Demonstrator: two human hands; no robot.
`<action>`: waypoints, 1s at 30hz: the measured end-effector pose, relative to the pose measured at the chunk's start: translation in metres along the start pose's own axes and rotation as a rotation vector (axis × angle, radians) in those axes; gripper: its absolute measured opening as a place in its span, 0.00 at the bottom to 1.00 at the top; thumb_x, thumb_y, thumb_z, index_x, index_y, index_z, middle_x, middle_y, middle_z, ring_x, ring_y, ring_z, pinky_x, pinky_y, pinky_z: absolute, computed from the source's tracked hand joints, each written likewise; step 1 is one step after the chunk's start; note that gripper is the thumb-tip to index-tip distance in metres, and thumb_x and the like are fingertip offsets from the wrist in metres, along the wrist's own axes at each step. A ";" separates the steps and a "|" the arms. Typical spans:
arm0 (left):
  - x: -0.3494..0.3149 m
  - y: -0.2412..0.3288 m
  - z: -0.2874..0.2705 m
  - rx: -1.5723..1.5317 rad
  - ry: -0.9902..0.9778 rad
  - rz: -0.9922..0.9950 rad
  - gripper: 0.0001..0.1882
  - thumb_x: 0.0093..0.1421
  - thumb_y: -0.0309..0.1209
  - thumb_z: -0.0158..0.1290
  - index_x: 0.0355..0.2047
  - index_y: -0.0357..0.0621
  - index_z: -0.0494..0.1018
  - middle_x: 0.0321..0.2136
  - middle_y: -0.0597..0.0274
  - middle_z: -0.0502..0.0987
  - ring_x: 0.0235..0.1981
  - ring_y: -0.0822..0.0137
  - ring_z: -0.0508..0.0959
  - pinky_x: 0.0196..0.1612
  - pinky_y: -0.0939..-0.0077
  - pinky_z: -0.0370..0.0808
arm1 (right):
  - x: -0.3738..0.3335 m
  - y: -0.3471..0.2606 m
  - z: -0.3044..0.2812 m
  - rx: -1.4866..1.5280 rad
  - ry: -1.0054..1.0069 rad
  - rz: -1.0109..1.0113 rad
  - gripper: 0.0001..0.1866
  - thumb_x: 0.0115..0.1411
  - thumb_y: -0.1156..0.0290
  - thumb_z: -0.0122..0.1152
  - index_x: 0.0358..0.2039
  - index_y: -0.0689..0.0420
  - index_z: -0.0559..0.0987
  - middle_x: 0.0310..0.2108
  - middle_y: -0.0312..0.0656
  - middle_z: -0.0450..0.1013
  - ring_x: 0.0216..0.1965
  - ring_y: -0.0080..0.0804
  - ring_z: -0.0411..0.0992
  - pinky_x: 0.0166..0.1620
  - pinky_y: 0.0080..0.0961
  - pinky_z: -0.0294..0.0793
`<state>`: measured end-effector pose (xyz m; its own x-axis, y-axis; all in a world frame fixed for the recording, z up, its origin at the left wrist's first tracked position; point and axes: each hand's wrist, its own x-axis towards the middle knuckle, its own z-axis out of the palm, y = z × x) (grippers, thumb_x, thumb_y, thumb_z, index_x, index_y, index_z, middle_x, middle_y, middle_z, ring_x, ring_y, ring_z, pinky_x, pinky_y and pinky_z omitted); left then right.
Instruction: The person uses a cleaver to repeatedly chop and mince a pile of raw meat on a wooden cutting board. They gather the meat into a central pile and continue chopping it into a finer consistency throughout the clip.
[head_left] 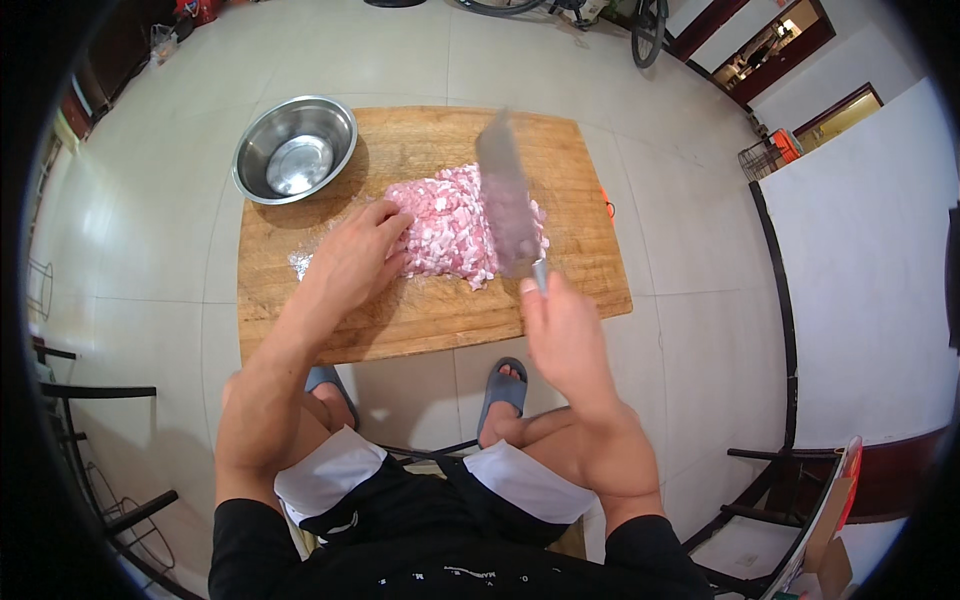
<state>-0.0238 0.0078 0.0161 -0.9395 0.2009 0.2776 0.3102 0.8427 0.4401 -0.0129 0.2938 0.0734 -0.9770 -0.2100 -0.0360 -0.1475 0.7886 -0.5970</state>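
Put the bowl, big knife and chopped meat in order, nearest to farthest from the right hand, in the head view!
1. Big knife, in the right hand.
2. Chopped meat, mostly left of it.
3. Bowl, far left corner of the board.

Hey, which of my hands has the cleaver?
Your right hand: it grips the handle of the cleaver, while your left hand holds no tool and touches the meat.

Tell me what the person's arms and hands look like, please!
Short black sleeves cover the upper arms, and the forearms below are bare. The left hand and right hand have no gloves. I see no watch or bracelet.
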 end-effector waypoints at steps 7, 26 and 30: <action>-0.003 0.000 -0.003 -0.016 -0.017 -0.014 0.27 0.61 0.29 0.66 0.61 0.38 0.76 0.62 0.46 0.76 0.60 0.43 0.76 0.64 0.53 0.76 | 0.016 0.010 -0.010 0.092 -0.037 0.064 0.19 0.76 0.59 0.55 0.38 0.66 0.77 0.30 0.64 0.79 0.36 0.72 0.78 0.41 0.61 0.75; 0.001 -0.002 0.000 0.008 -0.032 -0.007 0.28 0.63 0.32 0.65 0.63 0.40 0.75 0.63 0.46 0.75 0.62 0.43 0.76 0.65 0.54 0.75 | 0.028 0.016 -0.015 0.205 -0.118 0.149 0.20 0.78 0.58 0.52 0.39 0.65 0.77 0.19 0.42 0.75 0.15 0.32 0.75 0.24 0.36 0.75; -0.002 0.000 -0.003 0.005 -0.046 -0.034 0.28 0.63 0.32 0.65 0.63 0.40 0.75 0.64 0.46 0.74 0.63 0.43 0.76 0.66 0.54 0.74 | 0.036 0.015 -0.023 0.220 -0.181 0.203 0.20 0.78 0.58 0.53 0.39 0.64 0.77 0.19 0.42 0.74 0.16 0.32 0.75 0.24 0.37 0.75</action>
<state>-0.0211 0.0056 0.0183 -0.9552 0.1947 0.2228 0.2773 0.8520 0.4441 -0.0543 0.3115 0.0815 -0.9371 -0.1766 -0.3012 0.1024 0.6857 -0.7206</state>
